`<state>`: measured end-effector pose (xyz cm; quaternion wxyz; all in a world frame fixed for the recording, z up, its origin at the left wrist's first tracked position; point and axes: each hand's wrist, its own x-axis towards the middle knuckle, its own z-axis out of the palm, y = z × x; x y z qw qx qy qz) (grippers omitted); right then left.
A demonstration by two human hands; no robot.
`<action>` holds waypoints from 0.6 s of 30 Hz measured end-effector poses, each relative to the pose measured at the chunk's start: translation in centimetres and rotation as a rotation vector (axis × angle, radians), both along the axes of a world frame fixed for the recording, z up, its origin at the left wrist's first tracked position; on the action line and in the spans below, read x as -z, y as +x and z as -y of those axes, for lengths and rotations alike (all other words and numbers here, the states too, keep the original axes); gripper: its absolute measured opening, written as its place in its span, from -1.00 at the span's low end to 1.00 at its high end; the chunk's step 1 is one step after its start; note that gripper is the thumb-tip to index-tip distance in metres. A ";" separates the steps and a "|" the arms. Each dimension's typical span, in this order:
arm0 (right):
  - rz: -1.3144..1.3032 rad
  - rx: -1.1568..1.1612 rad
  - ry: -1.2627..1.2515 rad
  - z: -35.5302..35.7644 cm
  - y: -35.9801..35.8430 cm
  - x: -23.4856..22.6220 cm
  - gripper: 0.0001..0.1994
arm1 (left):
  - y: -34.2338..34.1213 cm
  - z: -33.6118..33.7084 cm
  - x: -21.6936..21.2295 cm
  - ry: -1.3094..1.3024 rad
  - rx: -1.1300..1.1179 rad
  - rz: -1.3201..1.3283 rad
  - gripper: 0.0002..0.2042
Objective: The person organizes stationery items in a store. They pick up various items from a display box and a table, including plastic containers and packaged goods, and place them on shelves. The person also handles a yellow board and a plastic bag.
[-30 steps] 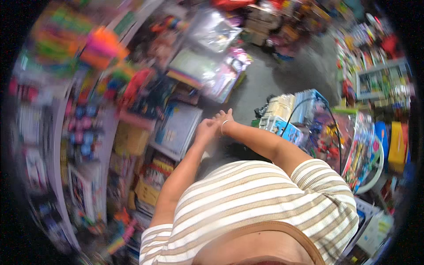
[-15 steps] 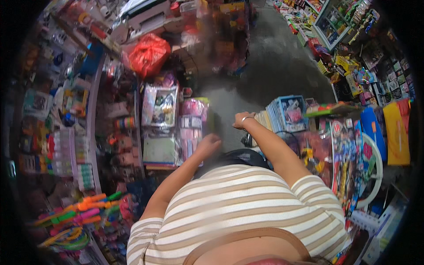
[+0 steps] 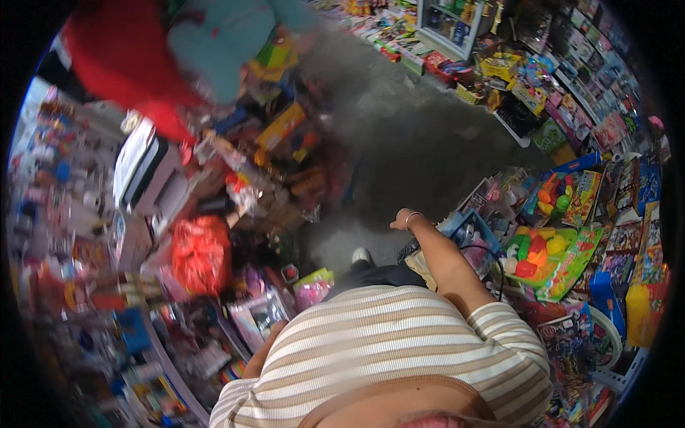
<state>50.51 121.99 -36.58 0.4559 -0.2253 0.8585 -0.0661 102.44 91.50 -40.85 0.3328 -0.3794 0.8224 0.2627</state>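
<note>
My right hand (image 3: 405,219), with a bracelet at its wrist, hangs over the grey floor. Its fingers look loosely curled and nothing shows in them. Closest to it is a blue basket (image 3: 465,227) holding small packaged goods, partly behind my forearm. My left arm (image 3: 262,357) is mostly hidden by my striped top; its fingers cannot be made out. Beside that arm lies a clear-fronted box (image 3: 258,314) of small goods. A pink package (image 3: 311,291) sits just beyond it.
A red plastic bag (image 3: 202,255) and a white printer-like machine (image 3: 146,171) stand on the left. Blurred red and teal things (image 3: 221,36) hang at the upper left. Colourful toy packs (image 3: 539,251) crowd the right. A grey floor aisle (image 3: 414,143) runs ahead between goods.
My view has swung, so the aisle and red bag sit differently. My left hand has dropped back beside my body. A shoe now shows on the floor, and hanging things appear overhead.
</note>
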 end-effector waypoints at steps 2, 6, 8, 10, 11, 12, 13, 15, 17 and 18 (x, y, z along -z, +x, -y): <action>0.000 -0.057 -0.090 1.1 -3.4 0.2 -0.47 | -7.8 5.4 -1.7 0.005 0.117 -0.006 -0.63; 0.009 -0.095 -0.058 1.6 -9.3 0.0 -0.48 | -24.6 10.0 -3.0 -0.140 0.295 -0.247 -0.62; 0.017 -0.029 -0.042 1.7 -12.9 -0.4 -0.47 | -32.8 8.8 -3.9 -0.126 0.192 -0.309 -0.64; 0.031 -0.039 -0.026 2.0 -17.1 -0.6 -0.46 | -41.0 5.5 -4.8 0.054 0.252 -0.230 -0.66; 0.054 0.054 -0.054 2.1 -19.2 -0.5 -0.46 | -44.6 3.4 -5.6 0.159 0.353 -0.171 -0.67; 0.074 0.137 -0.070 2.0 -21.3 -0.2 -0.47 | -48.2 1.1 -6.2 0.239 0.425 -0.160 -0.68; 0.091 0.211 -0.113 2.0 -23.9 0.1 -0.48 | -51.3 -0.7 -7.2 0.250 0.496 -0.248 -0.67; 0.075 0.062 -0.124 4.6 -30.4 0.5 -0.47 | -57.4 -4.1 -8.5 0.256 0.640 -0.428 -0.67; 0.010 -0.064 -0.215 5.5 -35.7 0.3 -0.46 | -63.8 -6.7 -9.0 0.327 0.453 -0.394 -0.66; -0.068 -0.106 -0.299 6.1 -38.7 -0.7 -0.45 | -67.7 -7.6 -9.1 0.361 0.361 -0.388 -0.65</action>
